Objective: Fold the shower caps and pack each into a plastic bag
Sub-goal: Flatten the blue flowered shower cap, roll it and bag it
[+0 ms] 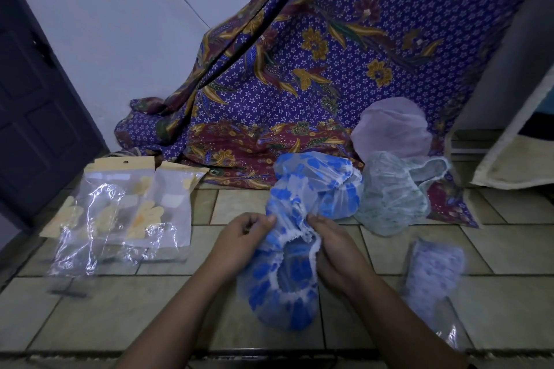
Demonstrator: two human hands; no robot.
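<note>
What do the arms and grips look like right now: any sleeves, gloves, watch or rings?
The left forearm and right forearm are bare down to the frame edge, with no sleeve plainly in view. The left grip and right grip are ungloved. No watch, band or ring shows in the dim light.

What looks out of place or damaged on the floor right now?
Nothing looks damaged or spilled. The plastic bags at the left lie in a loose, overlapping heap, some askew. The left hand and right hand pinch the blue shower cap at its frilled rim; it is not yet folded.
</note>
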